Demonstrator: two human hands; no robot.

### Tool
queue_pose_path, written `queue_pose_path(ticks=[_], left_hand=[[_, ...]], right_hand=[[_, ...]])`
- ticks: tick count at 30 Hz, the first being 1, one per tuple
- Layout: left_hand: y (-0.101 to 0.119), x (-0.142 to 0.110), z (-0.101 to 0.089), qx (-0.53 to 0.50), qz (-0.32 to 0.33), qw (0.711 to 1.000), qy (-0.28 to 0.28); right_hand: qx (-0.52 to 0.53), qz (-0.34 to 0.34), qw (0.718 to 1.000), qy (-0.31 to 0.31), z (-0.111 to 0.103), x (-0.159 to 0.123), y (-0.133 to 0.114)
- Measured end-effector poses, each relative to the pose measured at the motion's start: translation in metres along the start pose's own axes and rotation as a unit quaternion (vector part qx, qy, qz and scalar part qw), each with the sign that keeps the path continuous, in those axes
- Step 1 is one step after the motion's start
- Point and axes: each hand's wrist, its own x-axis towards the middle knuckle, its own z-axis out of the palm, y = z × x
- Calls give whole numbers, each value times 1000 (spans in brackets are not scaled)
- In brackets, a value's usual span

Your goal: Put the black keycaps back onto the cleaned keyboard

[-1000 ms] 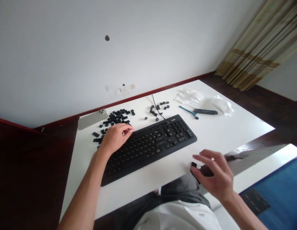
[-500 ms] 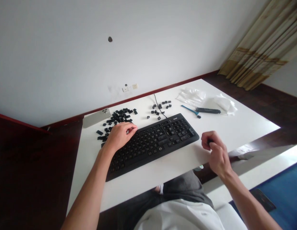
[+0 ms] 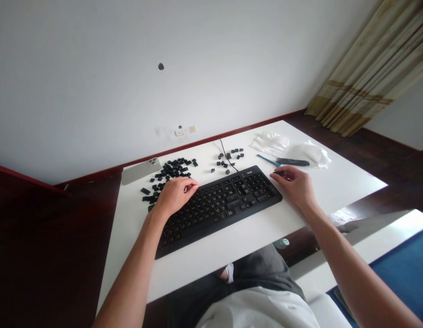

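A black keyboard (image 3: pixel 211 226) lies slantwise on the white table, with keys in place over most of it. My left hand (image 3: pixel 175 195) rests over its upper left edge, fingers curled and fingertips pressed together; whatever they may hold is hidden. Just beyond the keyboard's right end, my right hand (image 3: pixel 296 184) pinches at a small black keycap (image 3: pixel 280 173) by its thumb and fingertips. A blue tool (image 3: pixel 267 160) and a black-handled tool (image 3: pixel 293 162) lie just past the right hand. Many loose black keycaps (image 3: pixel 173 167) are heaped behind my left hand.
A smaller group of keycaps (image 3: pixel 228 156) lies behind the keyboard, near its cable (image 3: pixel 225 151). A phone (image 3: pixel 139 171) is at the table's back left corner. Crumpled clear plastic bags (image 3: pixel 271 142) lie at the back right. The white table (image 3: pixel 197 255) ends close to my lap.
My right hand has moved forward and left, from the table's front right to beside the keyboard's right end. My left hand has stayed at the keyboard. The view has shifted slightly.
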Motion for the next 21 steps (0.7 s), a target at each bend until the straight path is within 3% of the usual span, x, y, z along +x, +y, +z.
queue_pose_path(ticks=[3,7,14,21], left_hand=[[0,-1,0,2,-4,1000,-3],[0,-1,-1,3,-4,1000,-4],[2,-1,-1,10,-3,1000,-9],[8,0,-2,8,-7,1000,-25]], right_hand=[[-41,-10,999,21,-2,-3,-1],[-16,-37,999,19,-2,-3,-5],[48,-2,999,-11,0,-4,-8],[-2,-22,1000,-8,-1,-6,-10]])
